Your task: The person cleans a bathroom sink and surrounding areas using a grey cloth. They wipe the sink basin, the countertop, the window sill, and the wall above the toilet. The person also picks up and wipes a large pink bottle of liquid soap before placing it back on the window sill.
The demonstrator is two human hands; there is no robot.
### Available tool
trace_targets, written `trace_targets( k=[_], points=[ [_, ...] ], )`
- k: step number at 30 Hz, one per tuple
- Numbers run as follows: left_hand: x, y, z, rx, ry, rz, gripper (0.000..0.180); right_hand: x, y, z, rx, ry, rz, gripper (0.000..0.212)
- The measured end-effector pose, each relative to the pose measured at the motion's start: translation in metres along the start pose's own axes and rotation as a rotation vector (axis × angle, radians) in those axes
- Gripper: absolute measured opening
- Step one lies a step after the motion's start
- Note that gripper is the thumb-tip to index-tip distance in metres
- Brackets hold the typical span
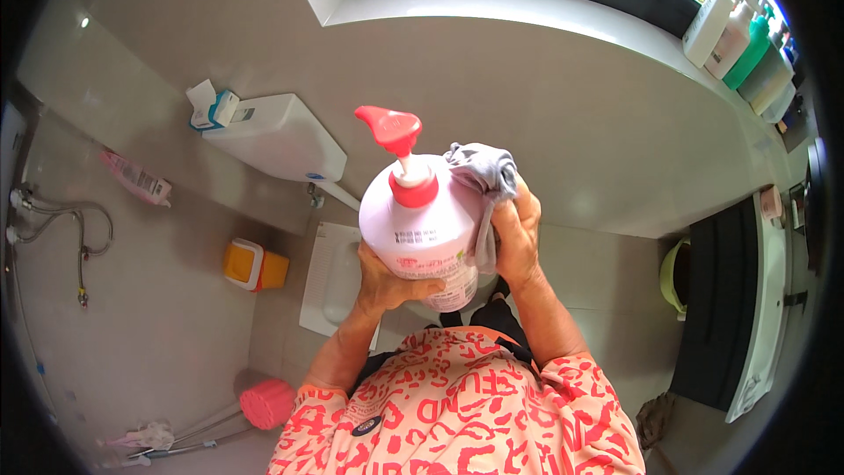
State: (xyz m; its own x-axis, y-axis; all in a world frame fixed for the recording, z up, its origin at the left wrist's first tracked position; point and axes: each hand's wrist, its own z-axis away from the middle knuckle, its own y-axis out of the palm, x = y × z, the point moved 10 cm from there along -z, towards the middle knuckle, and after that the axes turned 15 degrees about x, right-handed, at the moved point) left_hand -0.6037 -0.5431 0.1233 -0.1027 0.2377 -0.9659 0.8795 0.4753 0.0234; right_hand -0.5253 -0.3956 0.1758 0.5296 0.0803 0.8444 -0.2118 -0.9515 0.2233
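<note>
A large pale pink pump bottle [378, 222] with a red collar and red pump head [393, 129] is held up in front of my chest, its pump end toward me. My left hand [387, 283] wraps round its lower left side, the thumb lying across the label. On the other side my right hand [519, 233] grips a crumpled grey cloth [483, 169], which lies against the bottle's right shoulder and hangs down its side. Part of the left fingers is hidden behind the bottle.
A white cistern [290, 136] with a tissue box [214, 112] on it hangs on the left wall, above a squat toilet [321, 277]. A yellow bin [255, 265] stands nearby. Several bottles [731, 40] line the windowsill. At right is a dark vanity [716, 299].
</note>
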Motion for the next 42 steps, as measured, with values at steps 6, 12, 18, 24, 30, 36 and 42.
trace_targets(
  k=[6, 12, 18, 24, 30, 36, 42],
  points=[
    [0.013, 0.015, 0.01, 0.115, -0.067, 0.035, 0.106, -0.016, 0.004, -0.022, 0.352, 0.315, -0.195, 0.031],
    [0.015, 0.025, -0.002, 0.243, 0.011, 0.094, 0.12, -0.026, 0.021, -0.03, 0.603, 0.268, -0.322, 0.038],
    [0.014, 0.016, -0.002, 0.213, 0.015, -0.004, 0.114, -0.023, 0.005, -0.023, 0.373, 0.122, -0.346, 0.046],
    [0.028, -0.013, 0.0, 0.017, -0.033, 0.176, 0.091, 0.009, -0.003, -0.002, 0.225, -0.083, 0.072, 0.026],
    [0.032, -0.012, -0.004, 0.056, -0.08, 0.104, 0.096, 0.018, -0.003, 0.008, 0.137, -0.147, 0.302, 0.028],
    [0.04, -0.004, 0.005, 0.209, -0.126, 0.05, 0.101, -0.019, -0.003, -0.006, 0.196, 0.144, -0.152, 0.032],
    [0.039, 0.001, 0.007, 0.242, -0.092, 0.118, 0.103, -0.054, 0.013, -0.022, 0.396, 0.301, -0.395, 0.031]
  ],
)
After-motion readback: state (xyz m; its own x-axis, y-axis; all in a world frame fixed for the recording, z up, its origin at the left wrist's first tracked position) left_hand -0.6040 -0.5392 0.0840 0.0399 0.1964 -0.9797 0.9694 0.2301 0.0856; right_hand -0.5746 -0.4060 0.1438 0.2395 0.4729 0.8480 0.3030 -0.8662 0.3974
